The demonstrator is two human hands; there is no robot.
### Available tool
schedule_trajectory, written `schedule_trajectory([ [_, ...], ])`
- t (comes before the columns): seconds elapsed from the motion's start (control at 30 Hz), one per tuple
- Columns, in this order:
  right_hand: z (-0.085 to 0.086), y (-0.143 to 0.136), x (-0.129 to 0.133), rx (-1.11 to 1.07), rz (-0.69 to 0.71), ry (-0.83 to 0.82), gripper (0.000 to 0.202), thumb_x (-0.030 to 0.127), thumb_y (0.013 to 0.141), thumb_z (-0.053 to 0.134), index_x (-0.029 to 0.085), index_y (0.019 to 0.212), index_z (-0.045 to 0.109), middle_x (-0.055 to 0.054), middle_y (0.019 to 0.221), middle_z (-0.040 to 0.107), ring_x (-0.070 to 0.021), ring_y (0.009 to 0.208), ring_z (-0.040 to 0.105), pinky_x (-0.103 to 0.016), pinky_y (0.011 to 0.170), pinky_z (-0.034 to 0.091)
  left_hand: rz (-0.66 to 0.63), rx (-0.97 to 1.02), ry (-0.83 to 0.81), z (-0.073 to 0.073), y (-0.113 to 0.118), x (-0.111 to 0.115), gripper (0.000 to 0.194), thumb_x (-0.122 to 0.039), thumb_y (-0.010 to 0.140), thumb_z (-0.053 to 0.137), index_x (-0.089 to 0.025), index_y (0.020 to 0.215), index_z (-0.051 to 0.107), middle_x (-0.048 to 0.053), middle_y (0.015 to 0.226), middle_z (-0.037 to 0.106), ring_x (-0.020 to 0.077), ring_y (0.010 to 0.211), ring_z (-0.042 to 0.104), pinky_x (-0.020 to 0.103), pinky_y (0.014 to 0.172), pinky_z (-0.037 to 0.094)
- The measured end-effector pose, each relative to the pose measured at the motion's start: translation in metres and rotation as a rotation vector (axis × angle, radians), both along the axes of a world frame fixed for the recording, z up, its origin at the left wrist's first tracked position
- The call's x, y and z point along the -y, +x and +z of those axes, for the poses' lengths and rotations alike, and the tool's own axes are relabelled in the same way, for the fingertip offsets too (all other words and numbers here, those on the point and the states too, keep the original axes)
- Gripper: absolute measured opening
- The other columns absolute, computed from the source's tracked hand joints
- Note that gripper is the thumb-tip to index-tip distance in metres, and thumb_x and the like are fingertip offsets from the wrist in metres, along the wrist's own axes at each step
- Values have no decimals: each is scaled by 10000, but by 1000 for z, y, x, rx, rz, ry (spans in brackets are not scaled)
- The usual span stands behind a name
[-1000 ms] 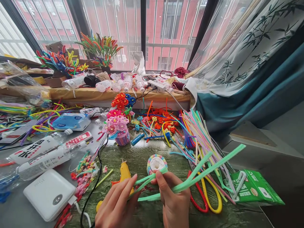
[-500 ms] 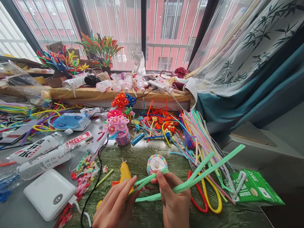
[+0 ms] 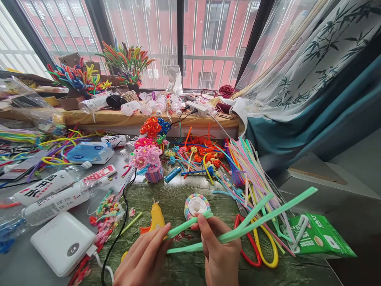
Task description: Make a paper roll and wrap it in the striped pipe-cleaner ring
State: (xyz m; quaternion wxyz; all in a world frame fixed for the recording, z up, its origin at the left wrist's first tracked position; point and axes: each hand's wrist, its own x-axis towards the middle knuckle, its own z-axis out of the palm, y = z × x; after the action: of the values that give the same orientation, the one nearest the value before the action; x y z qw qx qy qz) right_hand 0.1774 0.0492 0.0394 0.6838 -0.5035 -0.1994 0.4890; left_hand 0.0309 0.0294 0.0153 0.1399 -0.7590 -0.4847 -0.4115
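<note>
Light green pipe cleaners (image 3: 268, 217) run between both hands at the front of the table, with two long ends reaching up to the right. My right hand (image 3: 218, 248) pinches them between thumb and fingers. My left hand (image 3: 144, 254) is closed on their left part; its thumb is mostly hidden. Just beyond the fingers sits a small round pot (image 3: 197, 204) with a pastel braided rim and a white inside. Behind my left hand lies a yellow hot glue gun (image 3: 156, 216). Red-and-yellow-handled scissors (image 3: 248, 254) lie right of my right hand.
A pot of pipe-cleaner flowers (image 3: 149, 159) stands beyond, beside a blue glue-stick-like tube (image 3: 172, 174). Bundled pipe cleaners (image 3: 253, 171) and a green box (image 3: 323, 236) are at right. A white power bank (image 3: 62, 244), a black cable (image 3: 126, 206) and plastic bottles (image 3: 56, 198) occupy the left.
The long green ends have shifted right and slightly down. My left hand has moved slightly left and my right hand slightly right; both still hold the pipe cleaners.
</note>
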Motion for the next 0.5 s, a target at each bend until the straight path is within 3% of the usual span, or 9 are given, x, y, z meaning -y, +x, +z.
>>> schedule_trajectory([
  [0.2, 1, 3, 0, -18, 4, 1, 365, 498, 605, 872, 155, 642, 752, 5, 479, 575, -34, 398, 208, -251, 401, 127, 22, -19, 9, 0, -3, -1, 258, -197, 918, 633, -183, 1172, 679, 26, 997, 761, 138, 859, 737, 196, 855, 551],
  [0.5, -1, 7, -3, -87, -9, 10, 315, 448, 573, 908, 180, 649, 761, 60, 432, 439, -30, 427, 201, -246, 419, 87, 21, -3, -26, -4, -4, -2, 267, -232, 925, 633, -181, 1183, 675, -8, 1062, 745, 108, 919, 729, 157, 1027, 466],
])
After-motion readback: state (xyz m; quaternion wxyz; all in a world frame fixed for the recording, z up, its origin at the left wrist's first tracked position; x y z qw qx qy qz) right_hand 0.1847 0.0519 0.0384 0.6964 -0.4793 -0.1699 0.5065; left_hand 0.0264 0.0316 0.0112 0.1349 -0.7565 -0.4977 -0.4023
